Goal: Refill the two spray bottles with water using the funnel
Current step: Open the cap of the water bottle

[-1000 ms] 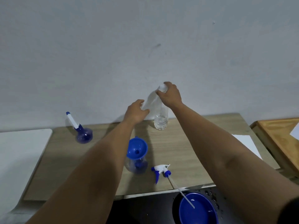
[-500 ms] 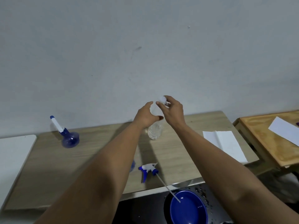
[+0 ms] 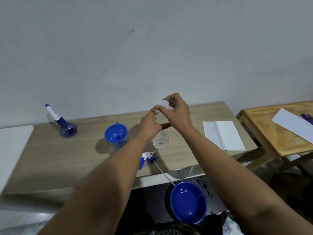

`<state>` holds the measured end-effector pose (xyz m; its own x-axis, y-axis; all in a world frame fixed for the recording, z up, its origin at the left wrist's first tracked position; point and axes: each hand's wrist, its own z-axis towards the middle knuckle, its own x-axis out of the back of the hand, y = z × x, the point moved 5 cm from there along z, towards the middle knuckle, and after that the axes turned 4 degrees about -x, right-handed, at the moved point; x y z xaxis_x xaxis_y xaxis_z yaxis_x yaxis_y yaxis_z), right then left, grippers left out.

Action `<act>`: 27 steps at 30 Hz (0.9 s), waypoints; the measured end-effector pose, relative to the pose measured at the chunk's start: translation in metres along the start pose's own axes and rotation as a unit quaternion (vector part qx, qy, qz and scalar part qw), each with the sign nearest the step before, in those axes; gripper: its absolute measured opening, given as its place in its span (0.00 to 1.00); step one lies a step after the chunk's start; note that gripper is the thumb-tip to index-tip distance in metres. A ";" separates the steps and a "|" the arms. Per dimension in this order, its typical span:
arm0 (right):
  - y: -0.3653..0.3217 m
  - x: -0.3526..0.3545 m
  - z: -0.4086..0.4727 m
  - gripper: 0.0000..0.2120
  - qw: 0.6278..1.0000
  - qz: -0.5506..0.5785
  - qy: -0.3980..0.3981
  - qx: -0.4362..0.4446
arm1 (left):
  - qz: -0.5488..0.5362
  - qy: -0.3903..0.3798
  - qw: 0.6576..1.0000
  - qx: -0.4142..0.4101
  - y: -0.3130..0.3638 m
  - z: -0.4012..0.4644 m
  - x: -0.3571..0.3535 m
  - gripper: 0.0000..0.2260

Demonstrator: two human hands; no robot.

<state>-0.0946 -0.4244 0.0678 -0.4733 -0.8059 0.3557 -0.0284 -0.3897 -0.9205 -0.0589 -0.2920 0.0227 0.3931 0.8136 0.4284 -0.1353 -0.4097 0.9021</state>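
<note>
Plain pale grey wall (image 3: 152, 48) behind, few small marks on it. Light wood-grain table (image 3: 67, 158) against wall. Second, orange-brown wooden table (image 3: 274, 133) at right, just beside. White surface (image 3: 11, 150) at left edge. Light dim, even.

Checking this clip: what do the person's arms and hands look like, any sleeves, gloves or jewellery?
Both forearms are bare, with no sleeves in view. The left hand and right hand wear no gloves. No watch, bracelet or ring shows on the parts visible.
</note>
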 end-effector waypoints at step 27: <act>0.003 0.003 0.019 0.16 0.985 0.075 -0.156 -0.026 | -0.017 0.020 1.000 0.005 -0.009 0.000 0.002 0.42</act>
<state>-0.0796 -0.4362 0.0690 -0.1824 -0.9533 0.2406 -0.0279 -0.2396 -0.9705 -0.0564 -0.2867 0.0151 0.3612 0.8429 0.3989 -0.1138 -0.3847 0.9160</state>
